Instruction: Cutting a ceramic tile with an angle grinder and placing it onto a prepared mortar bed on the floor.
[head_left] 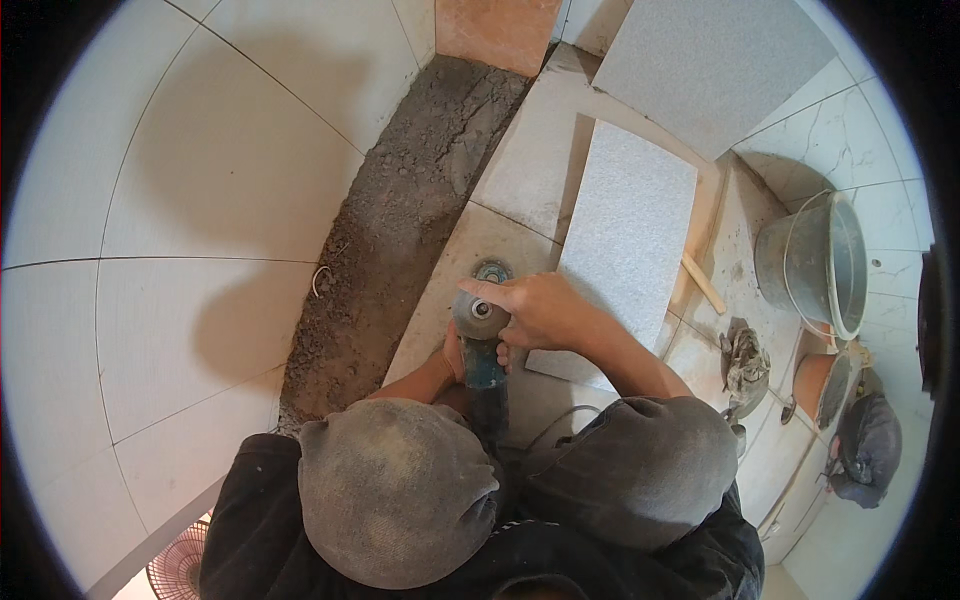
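Observation:
An angle grinder [486, 372] points away from me between my knees, its grey round disc [480, 314] facing up. My left hand [454, 352] is closed around the tool's body from the left, and fingertips show on its right side. Over the disc's right part lies my right hand [540, 310], its index finger stretched across the far edge and the rest bent at the rim; its thumb is hidden. Just beyond the disc, a small round teal-rimmed part [492, 271] shows; whether it belongs to the grinder, I cannot tell.
A strip of rough grey mortar [400, 200] runs along the tiled wall [210, 180] at left. Cut grey tiles [630, 230] lie at right, near a wooden-handled tool [704, 283]. Farther right are a bucket [810, 265], a crumpled bag [745, 365] and an orange-brown pot [820, 388].

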`<state>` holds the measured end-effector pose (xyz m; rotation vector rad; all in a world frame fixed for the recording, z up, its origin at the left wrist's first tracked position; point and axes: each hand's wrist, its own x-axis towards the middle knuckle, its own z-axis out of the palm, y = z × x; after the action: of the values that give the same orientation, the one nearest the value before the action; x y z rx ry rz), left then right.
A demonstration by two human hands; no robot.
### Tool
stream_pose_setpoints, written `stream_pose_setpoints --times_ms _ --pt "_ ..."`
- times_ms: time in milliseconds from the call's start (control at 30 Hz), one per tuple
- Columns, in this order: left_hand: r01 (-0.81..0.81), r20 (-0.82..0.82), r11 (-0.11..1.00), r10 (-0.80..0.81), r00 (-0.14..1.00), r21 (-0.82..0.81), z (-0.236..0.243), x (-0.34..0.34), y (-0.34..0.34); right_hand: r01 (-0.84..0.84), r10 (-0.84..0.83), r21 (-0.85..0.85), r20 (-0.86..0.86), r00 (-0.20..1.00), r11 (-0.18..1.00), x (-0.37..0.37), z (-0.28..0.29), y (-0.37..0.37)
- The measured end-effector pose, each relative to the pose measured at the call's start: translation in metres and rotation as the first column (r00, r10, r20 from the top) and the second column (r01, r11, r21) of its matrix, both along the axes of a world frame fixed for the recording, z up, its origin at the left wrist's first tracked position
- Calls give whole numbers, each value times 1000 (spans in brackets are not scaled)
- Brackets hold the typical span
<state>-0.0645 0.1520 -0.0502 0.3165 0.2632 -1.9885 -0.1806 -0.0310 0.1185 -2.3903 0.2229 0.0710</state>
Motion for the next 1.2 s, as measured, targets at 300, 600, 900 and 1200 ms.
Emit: stream_pose_setpoints --times_ms 300,600,900,1200 --pt "0 -133 999 -7 991 -50 -2 -2 1 11 -9 30 -61 998 1000 -5 9 -4" --pt "-35 -194 990 7 981 -137 -9 -5 2 293 -302 122 70 951 948 -21 20 -34" --pt "-17 -78 992 7 997 -129 -5 -4 0 207 -195 35 513 836 978 -11 2 0" --pt "5 80 997 -11 997 78 12 3 -1 110 -65 -58 509 858 992 -8 -13 22"
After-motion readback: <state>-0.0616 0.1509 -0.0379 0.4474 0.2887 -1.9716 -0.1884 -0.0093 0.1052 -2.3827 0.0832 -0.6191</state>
